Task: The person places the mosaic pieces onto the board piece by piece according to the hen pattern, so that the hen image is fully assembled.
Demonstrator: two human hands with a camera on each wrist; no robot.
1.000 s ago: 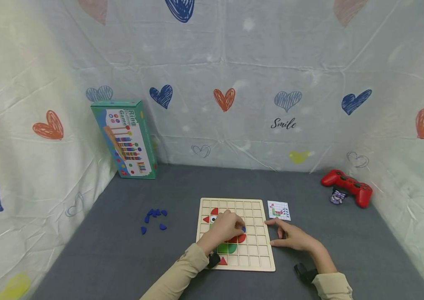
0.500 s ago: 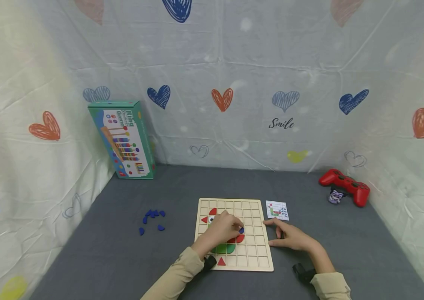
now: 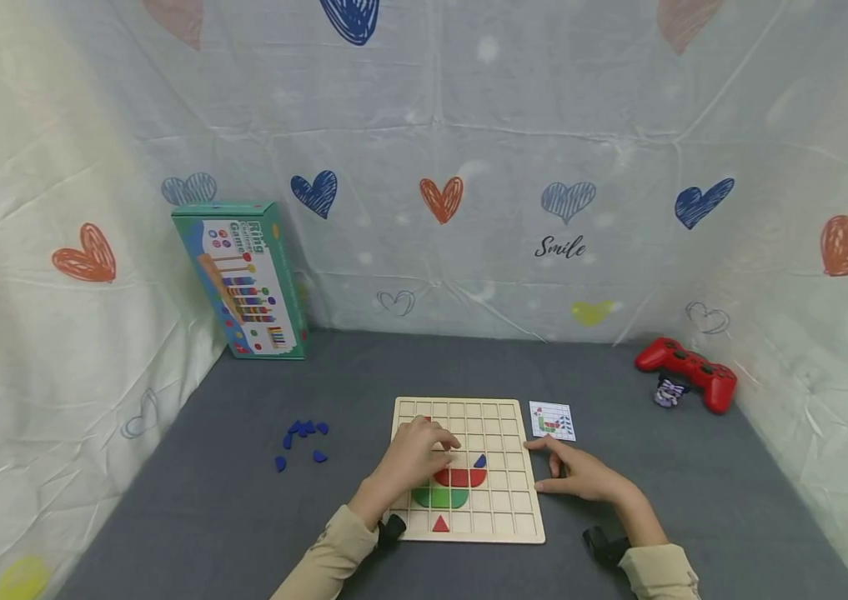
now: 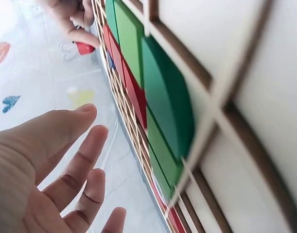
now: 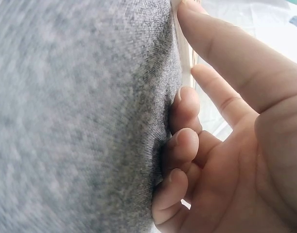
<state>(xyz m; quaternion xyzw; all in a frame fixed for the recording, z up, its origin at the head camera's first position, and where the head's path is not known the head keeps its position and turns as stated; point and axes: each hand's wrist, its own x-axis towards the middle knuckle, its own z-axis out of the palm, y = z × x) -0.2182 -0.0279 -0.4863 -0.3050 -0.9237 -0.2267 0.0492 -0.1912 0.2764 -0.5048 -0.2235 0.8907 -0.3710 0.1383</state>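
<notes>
A wooden grid board (image 3: 509, 500) lies on the grey cloth. My left hand (image 3: 414, 454) hovers over its left half with nothing between the fingers; in the left wrist view, thumb and fingers (image 4: 92, 141) stand apart. A blue quarter-round piece (image 3: 479, 461) sits in a cell just right of that hand, above a row of red pieces (image 3: 461, 477). Green pieces (image 3: 440, 497) and a red triangle (image 3: 440, 524) lie lower down. The left hand hides the upper-left cells. With thumb and index fingertips, my right hand (image 3: 581, 475) touches the board's right edge; its other fingers curl against the cloth.
Several loose blue pieces (image 3: 320, 457) lie left of the board. Right of it is a small pattern card (image 3: 553, 421). A red game controller (image 3: 686, 367) and a small purple figure (image 3: 669, 392) lie at the right. A green toy box (image 3: 251, 287) leans against the back-left curtain.
My left hand has let go of the blue piece, which now lies on the board, and has drawn back to the left. The right hand keeps its place at the edge.
</notes>
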